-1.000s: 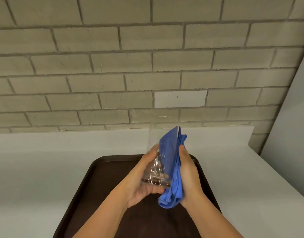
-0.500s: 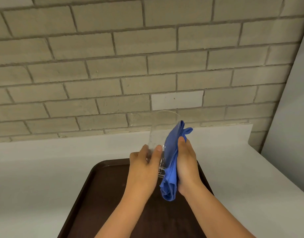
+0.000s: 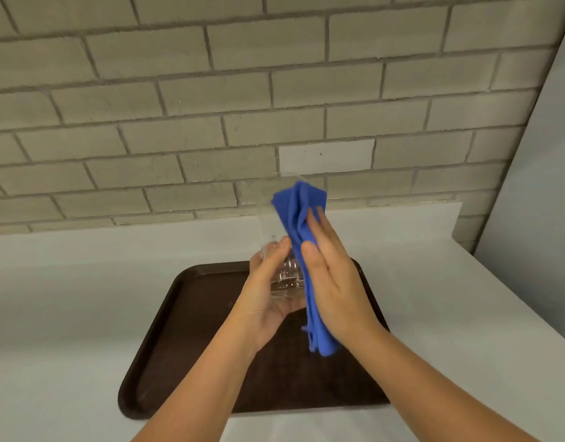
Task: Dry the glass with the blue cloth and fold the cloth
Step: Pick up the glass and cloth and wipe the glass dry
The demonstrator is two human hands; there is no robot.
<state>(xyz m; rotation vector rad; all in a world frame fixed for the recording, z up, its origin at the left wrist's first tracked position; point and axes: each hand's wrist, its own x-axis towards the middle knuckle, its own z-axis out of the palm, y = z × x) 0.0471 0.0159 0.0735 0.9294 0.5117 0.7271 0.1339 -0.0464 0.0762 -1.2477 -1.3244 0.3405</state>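
Observation:
A clear tall glass (image 3: 272,229) is held upright in the air above the tray, its thick base cupped in my left hand (image 3: 264,298). The blue cloth (image 3: 302,224) lies bunched against the glass's right side, its lower end hanging down past my wrist. My right hand (image 3: 335,282) presses the cloth flat against the glass, fingers stretched upward along it. Much of the glass's right wall is hidden behind the cloth.
A dark brown tray (image 3: 166,352) lies on the white counter (image 3: 67,298) beneath my hands. A brick wall (image 3: 211,106) rises behind the counter, and a pale panel (image 3: 536,202) stands at the right.
My left hand has shifted from gripping the glass's side to cupping its base. My right hand has slid the cloth along the glass, and the cloth now reaches up to the rim.

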